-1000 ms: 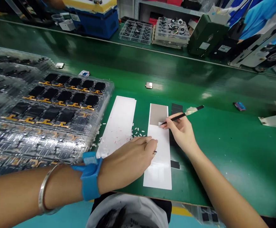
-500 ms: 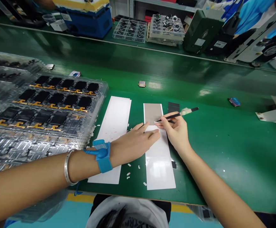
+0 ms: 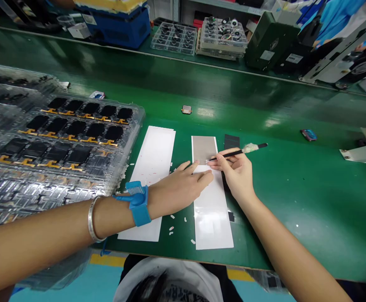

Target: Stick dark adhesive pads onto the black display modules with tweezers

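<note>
My left hand (image 3: 183,185) rests with its fingers apart on a white sheet (image 3: 213,214) whose upper part is a grey-brown panel (image 3: 204,147). A blue strap and a silver bangle circle that wrist. In my right hand (image 3: 238,170) is a slim black tool, like tweezers (image 3: 233,154), with pale wrapping near its far end. Its tip touches, or hovers just over, the lower edge of the grey panel; whether it grips anything there is too small to tell. Beside my left forearm lie other white sheets (image 3: 156,155). A dark strip (image 3: 231,141) lies past my right fingers.
At left, clear plastic trays (image 3: 135,121) hold rows of black square screens with orange flex tails. Small scraps (image 3: 171,228) dot the green bench. Single small parts (image 3: 186,109) lie farther back. A blue box (image 3: 120,27) and parts trays (image 3: 174,38) stand on the rear shelf.
The whole view has shifted slightly. Both hands keep nearly the same pose on the sheet, with the black tool still held at the grey panel's lower edge.
</note>
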`<state>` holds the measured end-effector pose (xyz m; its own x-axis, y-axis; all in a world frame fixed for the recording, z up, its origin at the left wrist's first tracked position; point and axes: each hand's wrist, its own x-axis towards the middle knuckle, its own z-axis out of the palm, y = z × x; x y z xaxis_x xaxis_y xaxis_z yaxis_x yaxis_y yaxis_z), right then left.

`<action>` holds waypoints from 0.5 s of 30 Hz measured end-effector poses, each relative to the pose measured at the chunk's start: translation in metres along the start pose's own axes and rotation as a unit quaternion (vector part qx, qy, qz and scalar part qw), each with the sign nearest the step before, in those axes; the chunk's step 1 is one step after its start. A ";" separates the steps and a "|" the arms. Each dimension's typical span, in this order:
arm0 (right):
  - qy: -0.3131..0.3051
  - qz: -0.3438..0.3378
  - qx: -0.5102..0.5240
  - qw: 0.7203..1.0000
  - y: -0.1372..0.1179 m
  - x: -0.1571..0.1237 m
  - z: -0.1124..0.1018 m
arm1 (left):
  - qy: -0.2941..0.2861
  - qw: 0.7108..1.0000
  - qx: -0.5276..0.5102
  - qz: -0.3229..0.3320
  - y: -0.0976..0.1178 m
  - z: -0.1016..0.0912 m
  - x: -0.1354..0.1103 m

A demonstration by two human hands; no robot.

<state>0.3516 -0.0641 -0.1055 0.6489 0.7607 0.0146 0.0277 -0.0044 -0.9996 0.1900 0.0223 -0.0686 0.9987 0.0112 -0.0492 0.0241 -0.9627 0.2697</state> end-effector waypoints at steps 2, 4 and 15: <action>0.009 0.001 -0.001 1.000 0.001 0.000 -0.001 | -0.002 1.000 -0.004 0.002 -0.001 0.000 0.000; 0.010 0.003 -0.003 1.000 0.003 0.002 -0.001 | -0.004 1.000 -0.002 0.000 0.000 0.000 0.001; -0.008 0.012 0.024 1.000 -0.003 0.001 0.001 | -0.011 1.000 0.001 -0.010 0.001 0.002 0.002</action>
<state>0.3513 -0.0626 -0.1026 0.6373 0.7705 -0.0086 -0.0234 0.0081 -0.9997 0.1921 0.0207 -0.0706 0.9968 0.0243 -0.0766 0.0439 -0.9631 0.2655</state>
